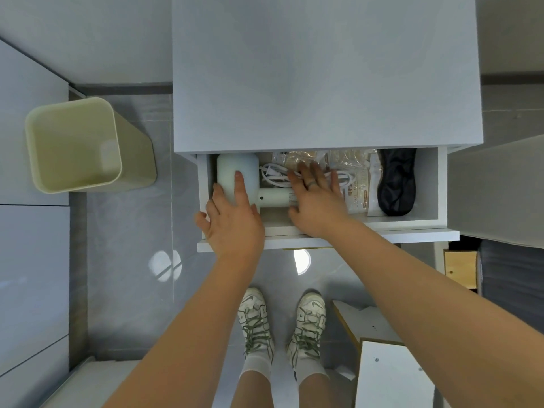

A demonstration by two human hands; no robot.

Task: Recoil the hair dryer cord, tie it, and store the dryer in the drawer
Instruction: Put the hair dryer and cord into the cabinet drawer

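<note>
The white hair dryer (pixel 235 166) lies in the left part of the open white drawer (pixel 353 235), with its handle pointing right. Its white cord (pixel 275 176) lies coiled beside the barrel, plug showing. My left hand (pixel 232 217) reaches over the drawer's front left corner, fingers straight, with the index fingertip resting on the barrel. My right hand (pixel 316 198) lies flat with spread fingers over the handle's end and the cord. Part of the cord and the handle's end are hidden under it.
Clear plastic packets (pixel 357 178) and a black fabric item (pixel 397 181) fill the drawer's right part. The cabinet top (pixel 323 69) overhangs behind. A pale green bin (pixel 79 145) stands on the floor at left. White boards (pixel 391 375) lean at lower right, by my shoes (pixel 256 319).
</note>
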